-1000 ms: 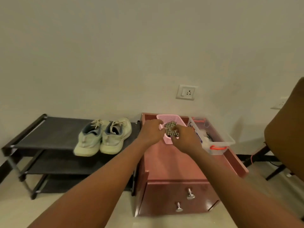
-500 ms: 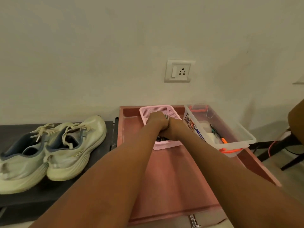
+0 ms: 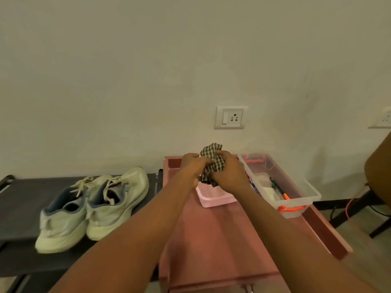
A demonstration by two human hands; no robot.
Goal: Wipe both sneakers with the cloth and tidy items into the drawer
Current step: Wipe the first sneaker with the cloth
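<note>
Both hands have come up out of the pink perforated plastic basket where they were buried half a second ago, bringing the crumpled black-and-white checked cloth with them. It is now bunched above the basket's back half. The left hand pinches its left side and the right hand is curled round its right side, so the hands nearly meet. A loose end of it hangs down toward the basket.

The basket sits on the reddish-brown wooden cabinet top, which has a raised lip along the back and right edges and bare surface in front of the basket. Just right of the basket stands a clear plastic box with orange latches.

Left of the cabinet, close against it, is a black fabric shoe rack carrying two pale green lace-up sneakers side by side, toes toward the wall. A brown chair stands at the far right.
</note>
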